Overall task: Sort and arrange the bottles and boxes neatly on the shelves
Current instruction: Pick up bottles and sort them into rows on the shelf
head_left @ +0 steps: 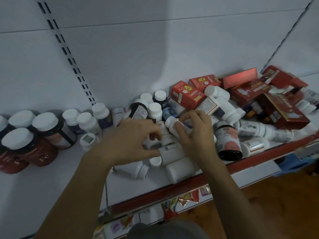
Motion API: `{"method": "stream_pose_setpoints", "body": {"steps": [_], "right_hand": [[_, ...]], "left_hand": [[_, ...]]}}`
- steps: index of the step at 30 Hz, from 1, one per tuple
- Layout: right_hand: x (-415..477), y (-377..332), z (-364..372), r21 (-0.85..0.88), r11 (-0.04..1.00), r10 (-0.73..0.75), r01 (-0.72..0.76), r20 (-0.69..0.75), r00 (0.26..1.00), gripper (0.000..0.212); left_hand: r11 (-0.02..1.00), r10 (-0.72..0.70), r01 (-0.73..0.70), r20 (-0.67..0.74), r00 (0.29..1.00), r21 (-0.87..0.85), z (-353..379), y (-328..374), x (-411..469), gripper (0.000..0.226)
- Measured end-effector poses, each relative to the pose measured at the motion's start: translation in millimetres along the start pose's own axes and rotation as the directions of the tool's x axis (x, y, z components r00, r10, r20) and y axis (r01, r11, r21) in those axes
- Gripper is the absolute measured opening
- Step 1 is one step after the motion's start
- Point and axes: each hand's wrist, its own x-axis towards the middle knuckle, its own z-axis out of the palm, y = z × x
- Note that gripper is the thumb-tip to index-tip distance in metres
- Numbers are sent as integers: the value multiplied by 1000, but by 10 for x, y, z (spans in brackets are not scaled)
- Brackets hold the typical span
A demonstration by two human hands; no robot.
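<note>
A heap of white and dark bottles lies in the middle of the white shelf [51, 187]. My right hand [195, 133] grips a small white bottle [170, 124] lying on its side in the heap. My left hand [131, 140] hovers over the pile with curled fingers, its thumb against another lying white bottle [170, 152]. Red boxes [186, 94] are jumbled at the right. Several dark jars with white caps [46, 123] stand upright in rows at the left.
A slotted upright [69, 57] runs up the white back panel. The shelf's red front edge [215, 171] runs diagonally; packets hang below it. A large dark jar with a pink label [227, 140] stands near that edge. Wooden floor shows bottom right.
</note>
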Motion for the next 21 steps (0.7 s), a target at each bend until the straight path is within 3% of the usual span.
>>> {"method": "stream_pose_setpoints", "body": {"steps": [7,9,13,16,21], "right_hand": [[-115,28,-100,-42,999,-27,25,-41,999,16],[-161,41,-117,-53,999,-10,9,-35,999,15],[-221,47,-178,-50,999,0,-2,-40,999,12],[-205,72,-234,-56,998,-20,19,-28,999,10],[-134,160,-370,-27,997,-79,78,-26,997,15]], "left_hand": [[964,5,-49,169,986,260,123,2,-33,60],[946,6,-63,175,985,319,172,30,-15,54],[961,-29,-7,126,992,275,191,43,35,30],[975,-72,45,116,991,219,112,14,63,27],[989,-128,113,-171,977,-92,-106,122,205,36]]}}
